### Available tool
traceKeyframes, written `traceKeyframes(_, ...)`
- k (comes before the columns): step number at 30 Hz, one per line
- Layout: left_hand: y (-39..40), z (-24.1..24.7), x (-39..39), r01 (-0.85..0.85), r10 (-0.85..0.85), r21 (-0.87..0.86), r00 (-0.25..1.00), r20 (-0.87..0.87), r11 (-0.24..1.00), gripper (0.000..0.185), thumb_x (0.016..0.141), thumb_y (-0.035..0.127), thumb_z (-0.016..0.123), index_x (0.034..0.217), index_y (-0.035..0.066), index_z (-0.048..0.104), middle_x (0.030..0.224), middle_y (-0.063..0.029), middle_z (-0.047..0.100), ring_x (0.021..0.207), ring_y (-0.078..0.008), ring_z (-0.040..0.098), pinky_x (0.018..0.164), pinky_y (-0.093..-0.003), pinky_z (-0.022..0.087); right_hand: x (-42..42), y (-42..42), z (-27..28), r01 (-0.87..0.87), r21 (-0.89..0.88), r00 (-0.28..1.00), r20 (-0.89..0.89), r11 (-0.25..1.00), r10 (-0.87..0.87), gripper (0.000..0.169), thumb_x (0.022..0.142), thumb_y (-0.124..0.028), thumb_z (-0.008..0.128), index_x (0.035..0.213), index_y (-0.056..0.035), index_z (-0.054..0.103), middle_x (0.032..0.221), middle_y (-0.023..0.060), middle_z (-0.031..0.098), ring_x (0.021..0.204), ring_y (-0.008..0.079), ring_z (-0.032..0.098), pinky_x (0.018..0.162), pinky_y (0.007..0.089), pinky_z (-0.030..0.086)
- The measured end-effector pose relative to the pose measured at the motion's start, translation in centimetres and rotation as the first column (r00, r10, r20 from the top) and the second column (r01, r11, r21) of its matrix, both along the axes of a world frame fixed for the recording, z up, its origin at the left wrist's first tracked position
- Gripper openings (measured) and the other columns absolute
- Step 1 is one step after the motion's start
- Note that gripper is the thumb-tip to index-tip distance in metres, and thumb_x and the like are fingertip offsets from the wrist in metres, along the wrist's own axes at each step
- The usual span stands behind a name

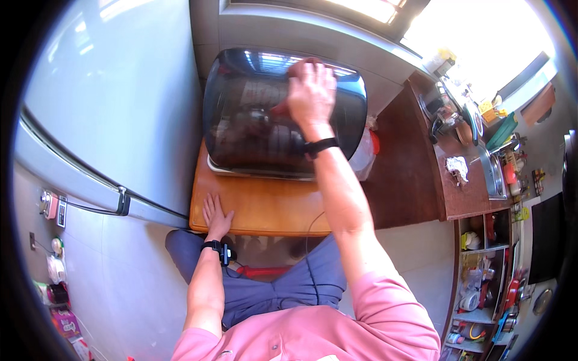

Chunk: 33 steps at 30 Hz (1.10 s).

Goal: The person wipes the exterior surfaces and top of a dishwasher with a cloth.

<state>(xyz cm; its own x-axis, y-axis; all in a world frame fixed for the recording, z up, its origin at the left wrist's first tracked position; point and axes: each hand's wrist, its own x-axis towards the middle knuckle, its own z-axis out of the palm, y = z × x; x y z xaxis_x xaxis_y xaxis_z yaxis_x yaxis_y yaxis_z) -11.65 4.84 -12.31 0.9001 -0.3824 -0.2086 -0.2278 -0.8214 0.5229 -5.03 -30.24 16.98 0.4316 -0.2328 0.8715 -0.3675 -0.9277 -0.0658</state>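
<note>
A glossy dark cover with rounded corners [253, 113] stands on an orange-brown wooden table [266, 207], with a white rim showing along its lower edge. My right hand [314, 92] presses a reddish-brown cloth [282, 109] onto the upper right part of the cover; the cloth shows above the fingers and left of the palm. My left hand [216, 219] rests on the table's front left corner with its fingers spread and nothing in it. A clear plastic bag with something red [363, 155] sits against the cover's right side.
A large refrigerator [122, 90] stands close on the left. To the right are a dark brown surface [402, 167], a counter with a crumpled cloth [457, 169], a sink [494, 176] and filled shelves [478, 270]. A black cable [311, 266] crosses my lap and the table's front edge.
</note>
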Motion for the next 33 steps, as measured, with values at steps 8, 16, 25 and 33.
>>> traceKeyframes(8, -1.2, 0.1, -0.4, -0.031, 0.031, 0.067, 1.000, -0.003, 0.997, 0.090, 0.092, 0.034, 0.065, 0.163, 0.007, 0.017, 0.172, -0.0184, 0.001, 0.159, -0.0367, -0.003, 0.126, -0.0497, -0.001, -9.0, -9.9, -2.9, 0.007, 0.510, 0.992, 0.108, 0.860, -0.072, 0.058, 0.100, -0.031, 0.057, 0.145, 0.0045, 0.046, 0.144, 0.0336, 0.049, 0.136, 0.0476, 0.046, 0.114, 0.0502, 0.037)
traceKeyframes(16, -1.0, -0.4, -0.1, -0.034, 0.039, 0.129, 0.998, -0.039, 0.991, 0.093, 0.091, 0.035, 0.063, 0.164, 0.008, 0.012, 0.172, -0.0182, -0.003, 0.159, -0.0371, -0.006, 0.125, -0.0518, -0.002, -4.6, 4.9, -4.3, -0.142, 0.180, 0.986, -0.062, 0.973, 0.155, 0.075, 0.088, -0.030, 0.070, 0.151, 0.0007, 0.043, 0.160, 0.0272, 0.034, 0.150, 0.0441, 0.029, 0.124, 0.0545, 0.020)
traceKeyframes(25, 2.0, 1.8, 3.4, 0.058, -0.067, -0.051, 0.980, -0.189, 0.997, 0.087, 0.092, 0.032, 0.070, 0.161, 0.005, 0.024, 0.167, -0.0237, 0.020, 0.155, -0.0393, 0.018, 0.125, -0.0464, 0.019, -2.1, 12.0, -6.1, -0.433, 0.028, 0.873, -0.235, 0.901, 0.427, 0.072, 0.091, -0.028, 0.064, 0.154, -0.0029, 0.039, 0.161, 0.0226, 0.033, 0.151, 0.0372, 0.031, 0.125, 0.0473, 0.022)
traceKeyframes(33, -2.8, 18.3, 9.1, 0.142, 0.117, -0.566, 0.911, 0.396, 0.812, 0.069, 0.100, 0.021, 0.063, 0.157, -0.002, 0.030, 0.162, -0.0251, 0.032, 0.152, -0.0369, 0.029, 0.124, -0.0425, 0.025, -14.4, -0.7, -9.7, 0.010, 0.236, 0.993, -0.121, 0.972, 0.019, 0.081, 0.088, -0.027, 0.071, 0.156, -0.0029, 0.036, 0.163, 0.0252, 0.029, 0.151, 0.0439, 0.027, 0.123, 0.0530, 0.023)
